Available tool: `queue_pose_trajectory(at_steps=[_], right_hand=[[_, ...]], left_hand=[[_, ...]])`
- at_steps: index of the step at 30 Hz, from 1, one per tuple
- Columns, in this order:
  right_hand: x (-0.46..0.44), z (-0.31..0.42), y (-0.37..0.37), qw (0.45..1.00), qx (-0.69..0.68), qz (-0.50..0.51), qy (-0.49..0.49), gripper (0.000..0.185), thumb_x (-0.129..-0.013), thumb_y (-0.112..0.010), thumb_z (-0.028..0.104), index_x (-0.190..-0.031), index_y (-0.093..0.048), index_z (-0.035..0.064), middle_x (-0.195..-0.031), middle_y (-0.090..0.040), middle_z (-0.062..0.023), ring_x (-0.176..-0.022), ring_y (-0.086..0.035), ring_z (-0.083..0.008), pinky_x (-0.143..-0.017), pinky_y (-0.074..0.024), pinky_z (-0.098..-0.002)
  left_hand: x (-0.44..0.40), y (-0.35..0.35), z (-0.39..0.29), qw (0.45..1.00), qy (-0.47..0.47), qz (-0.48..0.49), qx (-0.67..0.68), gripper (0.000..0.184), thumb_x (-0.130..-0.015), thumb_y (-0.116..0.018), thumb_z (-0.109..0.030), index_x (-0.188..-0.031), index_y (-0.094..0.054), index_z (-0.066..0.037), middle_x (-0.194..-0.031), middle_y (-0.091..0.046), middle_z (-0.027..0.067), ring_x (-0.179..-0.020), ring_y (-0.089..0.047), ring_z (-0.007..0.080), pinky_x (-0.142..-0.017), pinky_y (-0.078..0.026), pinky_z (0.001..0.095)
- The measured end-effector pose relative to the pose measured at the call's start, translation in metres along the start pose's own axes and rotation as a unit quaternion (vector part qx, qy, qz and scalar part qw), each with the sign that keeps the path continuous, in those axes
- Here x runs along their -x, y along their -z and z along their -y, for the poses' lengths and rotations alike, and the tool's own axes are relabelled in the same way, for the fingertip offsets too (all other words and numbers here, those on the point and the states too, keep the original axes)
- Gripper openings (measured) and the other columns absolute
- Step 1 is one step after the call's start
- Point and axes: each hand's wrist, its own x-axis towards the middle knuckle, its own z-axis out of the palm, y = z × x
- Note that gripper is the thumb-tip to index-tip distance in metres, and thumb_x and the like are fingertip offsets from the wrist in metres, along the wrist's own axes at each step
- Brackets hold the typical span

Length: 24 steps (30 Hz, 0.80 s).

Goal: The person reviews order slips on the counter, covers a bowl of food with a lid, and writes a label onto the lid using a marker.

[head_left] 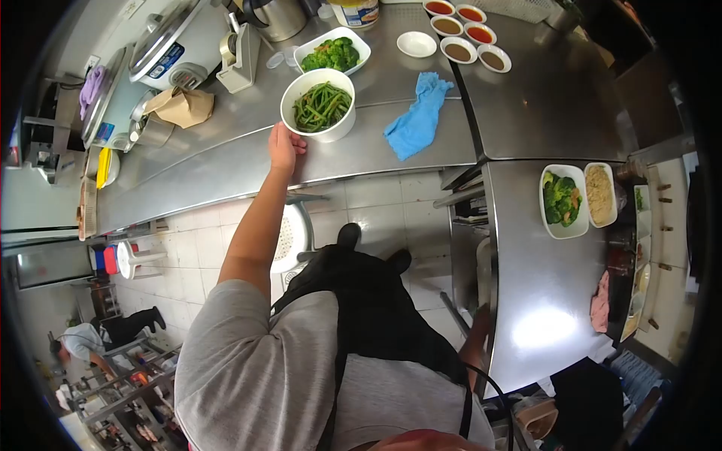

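A round white bowl of green beans [322, 105] stands near the front edge of the steel counter. My left hand [286, 145] is at its lower left side, fingers loosely bent and apart, close to or touching the wall; I cannot tell which. The hand is not wrapped around the bowl. Just behind stands a white dish of broccoli [332, 54], partly covered by the bowl. My right arm [477, 338] hangs low beside the right-hand counter, in shadow, and its fingers cannot be made out.
A blue cloth [418, 116] lies right of the bowl, below a small white plate [417, 44]. Several sauce cups [459, 50] stand at the back. The right counter holds a broccoli tray [564, 201] and a tray of pale, crumbly food [599, 195]. Another person [83, 342] is far left.
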Motion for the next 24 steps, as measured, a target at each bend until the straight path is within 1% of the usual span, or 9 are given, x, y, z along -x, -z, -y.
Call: queue_pose_trajectory(at_steps=[2, 3, 5, 6, 10, 15, 16, 21, 24], right_hand=[[0.018, 0.022, 0.017, 0.995, -0.079, -0.011, 0.065, 0.037, -0.079, -0.046, 0.019, -0.111, -0.042, 0.0013, -0.107, -0.046, -0.0224, -0.099, -0.046, -0.0299, -0.080, -0.0383, -0.0391], [0.004, 0.021, -0.020, 0.921, -0.266, -0.200, 0.202, 0.037, -0.076, -0.049, 0.014, -0.108, -0.041, -0.0028, -0.105, -0.048, -0.0226, -0.096, -0.047, -0.0361, -0.082, -0.0378, -0.0391], [0.030, 0.061, 0.006, 0.848, -0.400, -0.179, 0.299, 0.041, -0.077, -0.046, 0.012, -0.114, -0.037, -0.0027, -0.107, -0.046, -0.0198, -0.101, -0.045, -0.0301, -0.086, -0.0343, -0.0341], [0.030, 0.076, 0.014, 0.782, -0.528, -0.078, 0.322, 0.040, -0.079, -0.045, 0.012, -0.115, -0.037, -0.0019, -0.108, -0.046, -0.0143, -0.100, -0.044, -0.0221, -0.085, -0.0346, -0.0312], [0.077, 0.155, 0.095, 0.605, -0.726, 0.036, 0.323, 0.033, -0.085, -0.038, 0.014, -0.114, -0.038, -0.0009, -0.109, -0.046, -0.0097, -0.101, -0.044, -0.0177, -0.088, -0.0335, -0.0299], [0.114, 0.234, 0.153, 0.436, -0.805, 0.188, 0.357, 0.031, -0.088, -0.033, 0.015, -0.115, -0.035, 0.0011, -0.110, -0.046, -0.0096, -0.102, -0.045, -0.0185, -0.089, -0.0347, -0.0332], [0.116, 0.249, 0.158, 0.394, -0.822, 0.226, 0.342, 0.030, -0.088, -0.033, 0.015, -0.115, -0.035, 0.0014, -0.110, -0.045, -0.0096, -0.103, -0.045, -0.0187, -0.089, -0.0352, -0.0339], [0.151, 0.315, 0.180, 0.416, -0.803, 0.233, 0.358, 0.030, -0.088, -0.032, 0.015, -0.115, -0.034, 0.0015, -0.110, -0.045, -0.0095, -0.102, -0.045, -0.0189, -0.088, -0.0356, -0.0341], [0.169, 0.352, 0.185, 0.423, -0.791, 0.236, 0.375, 0.032, -0.088, -0.032, 0.015, -0.116, -0.031, 0.0008, -0.112, -0.043, -0.0107, -0.103, -0.044, -0.0193, -0.088, -0.0355, -0.0339]], left_hand=[[-0.002, 0.004, 0.001, 1.000, 0.006, 0.008, 0.014, 0.032, -0.086, -0.034, -0.035, -0.077, -0.044, -0.005, -0.061, -0.045, 0.0031, -0.047, -0.047, 0.0112, -0.039, -0.041, 0.0221], [-0.003, 0.004, 0.001, 1.000, 0.009, 0.014, 0.021, 0.033, -0.086, -0.034, -0.035, -0.077, -0.044, -0.005, -0.061, -0.045, 0.0032, -0.047, -0.047, 0.0113, -0.039, -0.041, 0.0223], [-0.003, 0.005, 0.000, 0.999, 0.020, 0.023, 0.039, 0.034, -0.086, -0.034, -0.035, -0.076, -0.043, -0.005, -0.061, -0.046, 0.0042, -0.048, -0.048, 0.0119, -0.040, -0.041, 0.0226], [-0.003, 0.006, -0.001, 0.998, 0.023, 0.027, 0.046, 0.034, -0.086, -0.033, -0.035, -0.076, -0.044, -0.004, -0.062, -0.046, 0.0044, -0.048, -0.048, 0.0120, -0.040, -0.041, 0.0224], [-0.007, 0.011, -0.008, 0.991, 0.073, 0.039, 0.103, 0.032, -0.086, -0.032, -0.034, -0.079, -0.044, -0.005, -0.061, -0.046, 0.0029, -0.049, -0.047, 0.0118, -0.041, -0.039, 0.0224], [0.002, 0.026, -0.033, 0.987, 0.004, 0.016, 0.160, 0.020, -0.084, -0.041, -0.025, -0.088, -0.046, -0.007, -0.062, -0.045, 0.0005, -0.051, -0.043, 0.0092, -0.042, -0.033, 0.0201], [0.004, 0.030, -0.045, 0.986, 0.001, 0.068, 0.153, 0.018, -0.084, -0.042, -0.024, -0.089, -0.046, -0.007, -0.063, -0.046, 0.0003, -0.051, -0.043, 0.0088, -0.043, -0.033, 0.0198], [0.017, 0.052, -0.114, 0.926, 0.023, 0.369, 0.071, 0.015, -0.083, -0.048, -0.021, -0.089, -0.050, -0.007, -0.068, -0.049, -0.0010, -0.060, -0.047, 0.0068, -0.050, -0.036, 0.0186], [0.013, 0.060, -0.118, 0.871, 0.014, 0.480, 0.106, 0.018, -0.081, -0.052, -0.019, -0.094, -0.048, -0.007, -0.074, -0.051, -0.0004, -0.064, -0.049, 0.0063, -0.053, -0.038, 0.0188]])
